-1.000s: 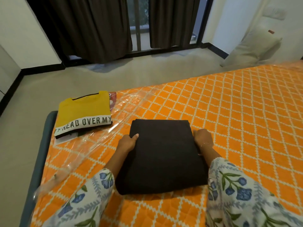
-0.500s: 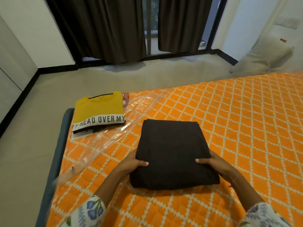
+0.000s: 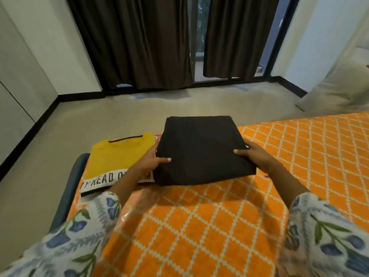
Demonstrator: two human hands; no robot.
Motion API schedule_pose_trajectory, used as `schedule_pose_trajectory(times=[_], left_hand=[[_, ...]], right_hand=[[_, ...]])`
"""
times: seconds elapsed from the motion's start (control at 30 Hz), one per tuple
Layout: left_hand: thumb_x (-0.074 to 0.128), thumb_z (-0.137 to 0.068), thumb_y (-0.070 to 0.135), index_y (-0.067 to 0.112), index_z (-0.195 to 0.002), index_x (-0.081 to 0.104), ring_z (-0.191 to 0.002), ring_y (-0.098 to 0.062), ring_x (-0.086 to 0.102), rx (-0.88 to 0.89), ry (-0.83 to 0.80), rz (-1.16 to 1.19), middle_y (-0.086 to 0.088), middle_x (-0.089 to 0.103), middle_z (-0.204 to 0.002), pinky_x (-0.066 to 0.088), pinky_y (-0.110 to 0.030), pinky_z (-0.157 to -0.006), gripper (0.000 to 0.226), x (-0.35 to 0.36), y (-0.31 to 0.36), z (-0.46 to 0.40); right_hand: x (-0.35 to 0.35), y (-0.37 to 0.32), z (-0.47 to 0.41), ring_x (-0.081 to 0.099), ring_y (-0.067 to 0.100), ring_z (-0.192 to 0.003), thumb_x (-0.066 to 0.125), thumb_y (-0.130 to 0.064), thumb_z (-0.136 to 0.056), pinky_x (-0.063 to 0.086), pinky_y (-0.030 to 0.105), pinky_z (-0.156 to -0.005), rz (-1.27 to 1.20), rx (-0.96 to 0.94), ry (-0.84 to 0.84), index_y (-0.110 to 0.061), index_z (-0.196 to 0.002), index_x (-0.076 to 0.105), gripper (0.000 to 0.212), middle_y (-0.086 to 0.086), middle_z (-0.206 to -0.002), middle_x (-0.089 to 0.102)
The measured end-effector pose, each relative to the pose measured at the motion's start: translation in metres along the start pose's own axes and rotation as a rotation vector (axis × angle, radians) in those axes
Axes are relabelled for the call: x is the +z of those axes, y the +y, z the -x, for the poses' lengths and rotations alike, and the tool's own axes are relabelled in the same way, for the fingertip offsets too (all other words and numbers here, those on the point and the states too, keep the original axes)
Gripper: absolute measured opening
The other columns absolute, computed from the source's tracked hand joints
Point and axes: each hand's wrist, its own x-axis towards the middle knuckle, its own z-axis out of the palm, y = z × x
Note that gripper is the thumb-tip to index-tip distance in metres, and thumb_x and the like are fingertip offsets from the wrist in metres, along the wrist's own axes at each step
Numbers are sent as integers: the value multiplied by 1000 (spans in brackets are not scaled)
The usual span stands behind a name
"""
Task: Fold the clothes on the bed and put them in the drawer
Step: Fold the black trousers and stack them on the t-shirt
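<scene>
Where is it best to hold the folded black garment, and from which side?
Grip the black garment at its two side edges near the front, as both hands do now, left hand and right hand; thumbs on top probably keep the folds together.

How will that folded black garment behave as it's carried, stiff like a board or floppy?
Probably floppy: the folded black garment is cloth, and its near edge looks rounded and slightly drooping. It likely keeps its shape only because the left hand and right hand grip opposite sides. It seems light, held with thumbs on top.
</scene>
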Motion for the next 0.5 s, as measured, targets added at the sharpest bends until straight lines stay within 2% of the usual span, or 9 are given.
schedule_pose_trajectory(times=[0.03,0.1,0.17,0.2,0.27,0.37,0.43,0.5], left_hand=[[65,-87,6,16,-148,23,-130,-31,44,56,36,-203,-10,44,-144,41,-40,-103,74,-2,-3,-9],[59,-92,22,17,-151,11,-135,-31,37,149,107,-794,-12,31,-152,38,-42,-104,77,4,-14,-23],[40,-100,37,22,-152,8,-143,-26,22,188,110,-1224,-10,14,-158,31,-41,-107,63,16,-29,-30],[30,-102,40,23,-152,9,-145,-25,16,167,94,-1310,-9,10,-159,28,-42,-110,58,20,-34,-30],[20,-102,42,24,-152,8,-145,-24,13,95,89,-1328,-8,10,-159,23,-43,-112,54,22,-41,-29],[20,-103,41,20,-152,10,-146,-23,12,124,216,-1302,-6,13,-159,17,-41,-114,55,17,-40,-20],[21,-103,39,18,-152,10,-147,-23,10,202,293,-1308,-6,11,-159,16,-40,-115,55,17,-36,-6],[25,-103,37,17,-152,8,-147,-22,7,228,291,-1298,-7,8,-160,15,-38,-116,56,26,-31,12]], right_hand=[[3,0,-12,54,32,-117,60,-2,-90,46,44,-98,83,-24,11,-14,-141,41,56,15,-135,52],[13,12,-29,51,34,-122,60,-7,-91,43,42,-99,365,-64,77,-13,-146,33,62,16,-139,48],[26,32,-39,47,37,-126,54,-14,-96,38,39,-99,583,-113,94,-11,-148,28,59,16,-142,46],[31,40,-39,48,39,-124,48,-17,-99,38,38,-97,634,-119,94,-9,-147,27,54,18,-141,47],[32,51,-39,50,42,-118,38,-19,-102,39,40,-89,706,-103,147,-6,-145,29,46,23,-135,51],[23,55,-31,48,42,-118,37,-16,-102,41,44,-89,831,-36,260,-4,-145,30,45,26,-131,51],[18,56,-16,41,38,-126,40,-17,-101,40,46,-93,919,-50,325,-7,-145,32,46,22,-137,46],[15,58,8,34,34,-133,44,-18,-99,38,47,-98,983,-86,386,-11,-145,34,47,16,-146,39]])
